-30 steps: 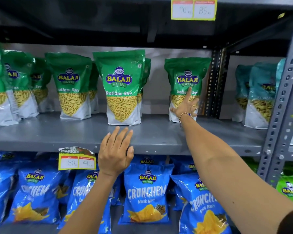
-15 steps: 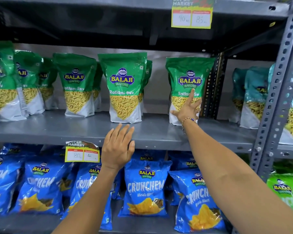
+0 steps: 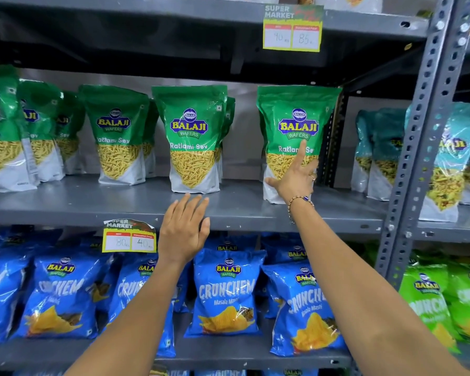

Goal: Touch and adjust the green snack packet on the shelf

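Note:
My right hand (image 3: 296,177) reaches onto the grey middle shelf (image 3: 242,210) and lies with straight, spread fingers against the front of the rightmost green Ratlami Sev pouch (image 3: 296,123), which stands upright. A beaded bracelet sits on that wrist. My left hand (image 3: 183,229) hovers flat and empty in front of the shelf's edge, just below another green Ratlami Sev pouch (image 3: 192,137) in the middle.
More green pouches (image 3: 117,134) line the shelf to the left. Blue Crunchem chip bags (image 3: 225,291) fill the lower shelf. Yellow price tags (image 3: 129,237) (image 3: 292,29) hang on shelf edges. A perforated grey upright (image 3: 423,147) bounds the right; teal pouches (image 3: 445,158) and green bags (image 3: 429,299) lie beyond.
The view has moved closer to the shelf. My right hand stays on the rightmost green pouch and my left hand stays raised by the shelf edge.

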